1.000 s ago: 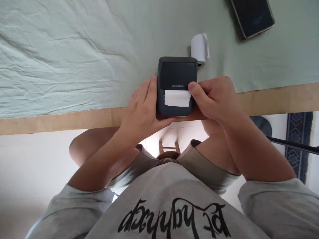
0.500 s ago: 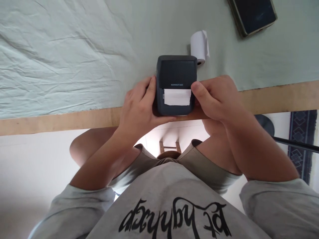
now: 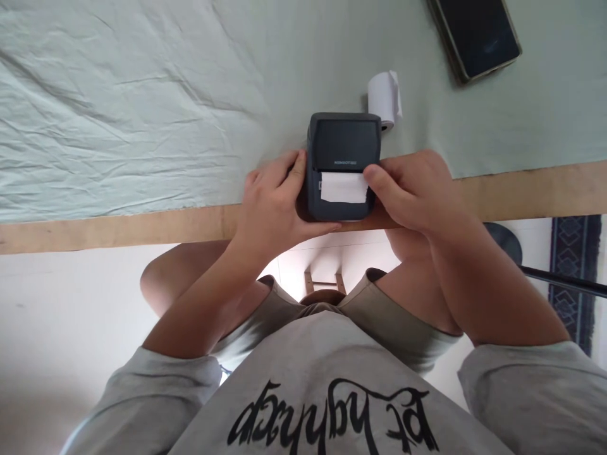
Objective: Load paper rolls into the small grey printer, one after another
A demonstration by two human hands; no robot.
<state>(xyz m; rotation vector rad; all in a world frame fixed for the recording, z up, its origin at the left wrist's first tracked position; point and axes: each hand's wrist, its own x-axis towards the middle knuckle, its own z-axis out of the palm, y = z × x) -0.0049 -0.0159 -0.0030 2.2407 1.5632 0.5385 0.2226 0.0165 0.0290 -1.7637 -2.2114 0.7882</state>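
A dark label printer [image 3: 345, 142] stands at the table's front edge, and a short strip of white paper [image 3: 344, 188] sticks out of its slot. My left hand [image 3: 275, 199] is closed around the printer's left side, its thumb along the front and its fingers along the side. On the other side, my right hand [image 3: 410, 186] is closed with its thumb on the right edge of the paper strip; its fingers below are mostly hidden. Just behind the printer's right rear corner lies a white paper roll [image 3: 382, 98] with a loose end.
A phone [image 3: 481, 38] in a case lies at the far right. Pale green cloth [image 3: 142, 114] with wrinkles covers the table, whose wooden edge [image 3: 535, 194] shows in front. Below are my legs, a stool [image 3: 324, 296] and a patterned rug [image 3: 571, 265].
The printer has shifted slightly to the right with my left hand, nearer my right thumb. My right thumb now overlaps the strip's right edge. The whole view has shifted a little too.
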